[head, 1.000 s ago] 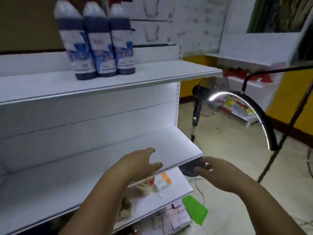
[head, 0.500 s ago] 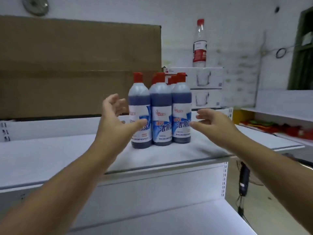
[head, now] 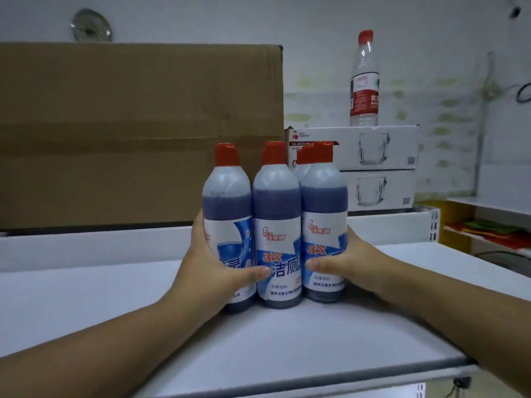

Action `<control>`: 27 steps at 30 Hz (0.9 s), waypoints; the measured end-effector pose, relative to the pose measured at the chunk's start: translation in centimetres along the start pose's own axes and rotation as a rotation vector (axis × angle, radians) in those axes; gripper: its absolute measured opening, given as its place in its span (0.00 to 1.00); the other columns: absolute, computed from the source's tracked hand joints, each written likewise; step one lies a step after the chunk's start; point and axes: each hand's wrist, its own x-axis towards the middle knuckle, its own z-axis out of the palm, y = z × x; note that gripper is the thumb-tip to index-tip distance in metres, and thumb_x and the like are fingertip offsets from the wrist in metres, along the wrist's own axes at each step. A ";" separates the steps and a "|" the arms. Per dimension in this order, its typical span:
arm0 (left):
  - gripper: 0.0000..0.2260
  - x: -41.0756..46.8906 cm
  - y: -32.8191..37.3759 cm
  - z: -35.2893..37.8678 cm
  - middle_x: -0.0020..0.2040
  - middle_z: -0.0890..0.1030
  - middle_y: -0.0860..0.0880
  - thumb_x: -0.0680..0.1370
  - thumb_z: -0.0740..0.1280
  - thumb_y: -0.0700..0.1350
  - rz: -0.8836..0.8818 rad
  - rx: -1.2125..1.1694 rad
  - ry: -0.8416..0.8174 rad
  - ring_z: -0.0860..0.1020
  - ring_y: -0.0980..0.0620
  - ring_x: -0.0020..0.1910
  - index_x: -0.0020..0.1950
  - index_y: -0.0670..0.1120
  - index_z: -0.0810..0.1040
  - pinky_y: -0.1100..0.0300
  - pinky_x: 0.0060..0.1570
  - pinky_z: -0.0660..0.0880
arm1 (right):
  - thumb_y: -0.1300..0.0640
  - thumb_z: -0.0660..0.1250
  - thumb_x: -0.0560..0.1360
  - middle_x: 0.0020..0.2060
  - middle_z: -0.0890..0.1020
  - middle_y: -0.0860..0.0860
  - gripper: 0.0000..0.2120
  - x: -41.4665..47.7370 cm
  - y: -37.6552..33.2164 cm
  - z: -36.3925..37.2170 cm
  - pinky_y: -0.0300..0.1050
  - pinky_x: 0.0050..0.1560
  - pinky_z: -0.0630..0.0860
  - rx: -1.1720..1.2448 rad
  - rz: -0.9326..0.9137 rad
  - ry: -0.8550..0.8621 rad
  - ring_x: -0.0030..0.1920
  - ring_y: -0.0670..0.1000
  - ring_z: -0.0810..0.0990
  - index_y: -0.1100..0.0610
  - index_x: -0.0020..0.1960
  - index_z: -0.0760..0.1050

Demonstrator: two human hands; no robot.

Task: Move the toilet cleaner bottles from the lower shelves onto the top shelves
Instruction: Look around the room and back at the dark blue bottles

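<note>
Several toilet cleaner bottles [head: 276,225] with red caps, blue liquid and blue-white labels stand upright in a tight cluster on the white top shelf [head: 287,340]. A further bottle stands partly hidden behind the front row. My left hand [head: 209,268] presses against the left bottle, thumb across the front of the labels. My right hand [head: 342,262] clasps the right bottle [head: 324,225] from the other side, thumb on its label. The two hands squeeze the cluster between them.
A large brown cardboard box [head: 138,133] stands behind the shelf at left. Two white glass-mug boxes [head: 373,165] are stacked behind the bottles, with a clear water bottle [head: 364,81] on top. Another shelf unit with coloured goods [head: 494,231] stands at far right.
The view rose from the lower shelves to the top shelf. Both hands came up, moved in from either side and closed on the bottle cluster.
</note>
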 end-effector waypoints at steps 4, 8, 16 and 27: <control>0.45 -0.1 -0.2 0.1 0.53 0.77 0.62 0.60 0.80 0.37 0.017 0.015 0.017 0.78 0.73 0.44 0.68 0.58 0.59 0.76 0.31 0.73 | 0.56 0.78 0.64 0.53 0.81 0.42 0.34 -0.1 0.5 -0.1 0.34 0.44 0.79 0.024 -0.040 -0.016 0.48 0.39 0.82 0.44 0.64 0.65; 0.44 -0.1 0.3 -0.4 0.64 0.73 0.59 0.64 0.73 0.54 -0.026 -0.007 0.013 0.78 0.60 0.57 0.73 0.60 0.51 0.65 0.50 0.78 | 0.28 0.72 0.52 0.64 0.77 0.45 0.50 -0.5 0.5 -0.6 0.55 0.65 0.71 0.274 -0.001 -0.041 0.64 0.51 0.76 0.41 0.70 0.62; 0.28 2.2 0.9 -3.0 0.75 0.64 0.51 0.76 0.50 0.67 -0.426 -0.333 0.178 0.62 0.49 0.74 0.74 0.57 0.61 0.41 0.72 0.54 | 0.22 0.49 0.63 0.75 0.63 0.52 0.46 1.5 -0.9 -1.9 0.67 0.72 0.56 0.483 0.280 0.210 0.75 0.56 0.60 0.44 0.75 0.58; 0.17 3.0 -1.2 -0.2 0.38 0.86 0.44 0.79 0.57 0.53 -0.367 -0.395 0.043 0.84 0.49 0.31 0.41 0.45 0.79 0.54 0.37 0.75 | 0.35 0.54 0.75 0.42 0.87 0.55 0.29 2.5 0.2 0.0 0.54 0.51 0.78 0.612 0.232 0.226 0.45 0.58 0.84 0.53 0.39 0.85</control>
